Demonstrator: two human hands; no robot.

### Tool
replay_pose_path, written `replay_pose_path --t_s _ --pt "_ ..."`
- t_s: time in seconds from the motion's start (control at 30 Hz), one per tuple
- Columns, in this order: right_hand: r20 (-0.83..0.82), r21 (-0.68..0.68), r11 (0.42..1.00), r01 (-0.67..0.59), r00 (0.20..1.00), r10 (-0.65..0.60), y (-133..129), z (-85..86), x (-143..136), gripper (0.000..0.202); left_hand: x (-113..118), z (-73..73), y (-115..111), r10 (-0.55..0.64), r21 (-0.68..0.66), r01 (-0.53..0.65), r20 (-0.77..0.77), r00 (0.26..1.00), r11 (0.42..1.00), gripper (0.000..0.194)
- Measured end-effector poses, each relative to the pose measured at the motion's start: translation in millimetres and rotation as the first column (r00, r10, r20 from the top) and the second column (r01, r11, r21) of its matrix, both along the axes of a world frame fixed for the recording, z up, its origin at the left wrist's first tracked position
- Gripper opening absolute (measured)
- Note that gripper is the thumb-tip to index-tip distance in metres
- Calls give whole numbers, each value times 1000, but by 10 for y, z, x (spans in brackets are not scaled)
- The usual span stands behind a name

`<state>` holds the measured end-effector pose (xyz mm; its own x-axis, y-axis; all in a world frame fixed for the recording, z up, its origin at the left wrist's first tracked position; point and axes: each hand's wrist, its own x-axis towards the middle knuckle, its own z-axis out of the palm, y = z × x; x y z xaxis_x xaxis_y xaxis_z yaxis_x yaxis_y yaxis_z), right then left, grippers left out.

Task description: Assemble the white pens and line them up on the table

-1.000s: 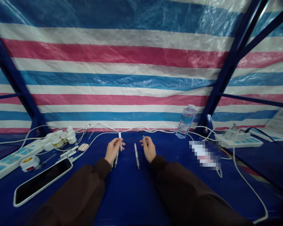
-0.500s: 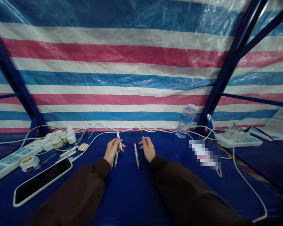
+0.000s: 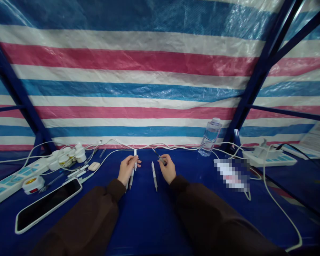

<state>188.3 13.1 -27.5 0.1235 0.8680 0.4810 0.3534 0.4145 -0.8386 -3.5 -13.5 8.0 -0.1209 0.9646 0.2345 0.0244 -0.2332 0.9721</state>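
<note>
My left hand (image 3: 126,170) pinches a white pen barrel (image 3: 135,153), which stands nearly upright in the view. Held in the fingers of my right hand (image 3: 168,170) is the front part of a pen with a thin dark refill (image 3: 158,155) sticking out toward the upper left; its lower end is partly covered by the fingers. Between the two hands a white and grey pen (image 3: 154,176) lies on the blue table. Under and beside my left hand is another grey pen (image 3: 131,180), and the tip of one more shows next to it, mostly hidden.
To the left lie a smartphone (image 3: 48,205), a power strip (image 3: 18,178) with chargers, and a small white case (image 3: 94,166). A clear bottle (image 3: 210,138) stands at the back right, near another power strip (image 3: 269,158). White cables run along the striped sheet.
The refill part in my right hand has tilted to the left, showing more of its grip. The white barrel in my left hand has turned a little more upright.
</note>
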Motion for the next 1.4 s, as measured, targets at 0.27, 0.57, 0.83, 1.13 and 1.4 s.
replay_pose_path --t_s 0.27,0.57,0.83,1.13,1.4 --pt "83 112 993 33 996 -43 -37 64 14 6 -31 -59 37 89 140 -59 -220 971 988 24" --pt "165 168 985 26 985 -54 -45 71 20 7 -43 -21 -27 241 263 -116 -515 823 958 12" --pt "274 194 980 -48 962 -7 -131 183 -1 14 -23 23 -61 305 376 -49 -664 682 925 11" --pt "368 168 972 -162 926 90 -229 245 -59 7 -17 47 -72 265 340 -11 -712 650 940 12" --pt "316 161 969 -187 940 129 -213 227 -51 9 -13 34 -69 259 336 -10 -704 661 942 11"
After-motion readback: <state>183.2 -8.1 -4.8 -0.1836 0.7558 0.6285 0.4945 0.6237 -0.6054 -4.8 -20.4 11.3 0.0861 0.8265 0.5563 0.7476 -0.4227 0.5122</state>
